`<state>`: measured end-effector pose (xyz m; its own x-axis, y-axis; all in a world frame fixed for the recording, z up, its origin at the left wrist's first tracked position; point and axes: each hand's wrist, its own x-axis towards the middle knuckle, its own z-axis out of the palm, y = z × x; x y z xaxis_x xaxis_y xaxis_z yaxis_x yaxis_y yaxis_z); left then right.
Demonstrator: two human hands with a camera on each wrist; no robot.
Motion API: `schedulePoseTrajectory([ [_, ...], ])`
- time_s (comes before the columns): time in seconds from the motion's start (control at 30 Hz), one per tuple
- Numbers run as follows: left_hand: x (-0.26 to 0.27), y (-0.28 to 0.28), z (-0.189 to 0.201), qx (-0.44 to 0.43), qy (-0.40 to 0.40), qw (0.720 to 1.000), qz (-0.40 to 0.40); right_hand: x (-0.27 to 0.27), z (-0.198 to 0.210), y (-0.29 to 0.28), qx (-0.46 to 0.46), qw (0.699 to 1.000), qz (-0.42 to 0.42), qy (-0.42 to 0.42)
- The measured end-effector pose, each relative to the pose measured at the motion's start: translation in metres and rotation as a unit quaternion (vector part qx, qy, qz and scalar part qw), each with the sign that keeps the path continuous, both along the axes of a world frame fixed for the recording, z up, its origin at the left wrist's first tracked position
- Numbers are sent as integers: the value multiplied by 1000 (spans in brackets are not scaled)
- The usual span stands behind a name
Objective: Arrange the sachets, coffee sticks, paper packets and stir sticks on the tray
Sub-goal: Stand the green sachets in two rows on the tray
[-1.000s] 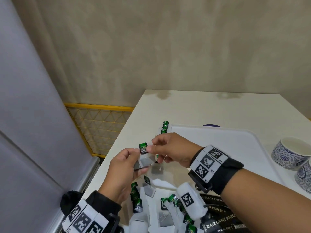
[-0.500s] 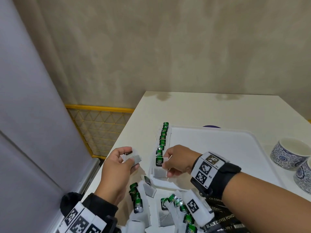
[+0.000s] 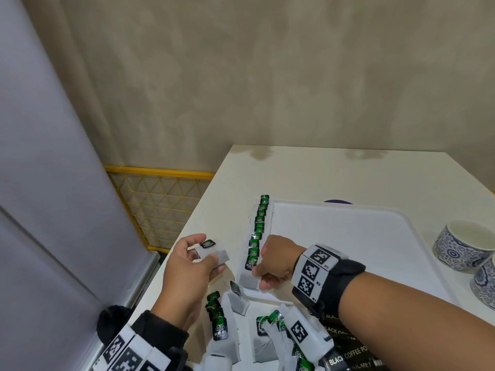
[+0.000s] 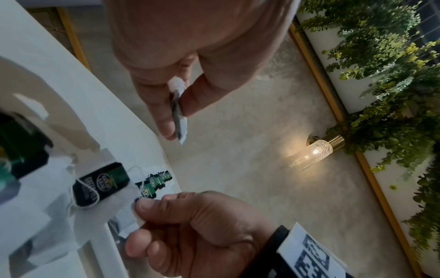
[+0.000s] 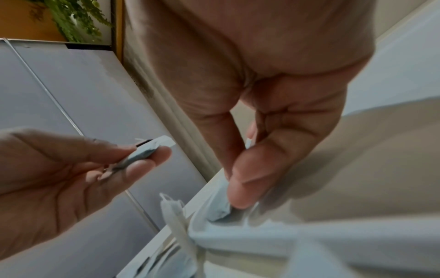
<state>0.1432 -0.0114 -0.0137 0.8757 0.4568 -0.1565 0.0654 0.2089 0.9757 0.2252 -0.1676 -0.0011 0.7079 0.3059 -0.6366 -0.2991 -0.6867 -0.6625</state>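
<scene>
White tray point(image 3: 375, 236), mostly bare; sachets point(image 3: 257, 231) line its left edge.

The tag point(image 3: 208, 243) of the tea bag pinched in the left hand point(image 3: 187, 266) reads "GREEN TEA". The tag point(image 3: 251, 262) just beside the right hand's point(image 3: 276, 261) fingers shows the same words under a round gold emblem, and so does a loose tag point(image 3: 220, 328) below the left hand. The dark packets point(image 3: 348, 354) under the right wrist read "BLACK COFFEE PO…", cut off. The right wristband point(image 3: 317, 269) bears "R1", "R2", "R3" beside its square codes.
</scene>
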Motion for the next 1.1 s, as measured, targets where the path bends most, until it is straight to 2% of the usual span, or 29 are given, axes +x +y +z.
schedulePoseTrajectory([
  [0.23, 0, -3, 2, -9, 1, 1000, -11, 3, -6, 4, -34, 997, 17, -73],
  [0.4, 0, -3, 2, -8, 7, 1000, -15, 1, -4, 1, -7, 997, -6, -79],
  [0.5, -1, -4, 3, -5, 7, 1000, -23, 0, 2, -3, -59, 980, 62, -181],
  [0.57, -2, -4, 4, 0, 5, 1000, -29, 0, 10, -5, -26, 972, 65, -226],
  [0.6, -1, -4, 4, 11, 2, 999, -30, 0, 15, -5, 27, 975, 49, -214],
  [0.67, -1, -5, 3, 38, 1, 999, -37, -3, 24, -4, 157, 978, 22, -136],
  [0.73, 0, -7, 3, 48, -1, 998, -45, -7, 29, -5, 217, 970, 35, -106],
  [0.83, 0, -10, 6, 53, -6, 997, -54, -12, 26, -8, 211, 967, 57, -128],
  [0.97, -2, -12, 8, 86, -10, 994, -68, -11, 19, -11, 217, 973, 3, -74],
  [1.1, -4, -13, 8, 125, 2, 989, -79, -10, 18, -16, 183, 980, 32, -77],
])
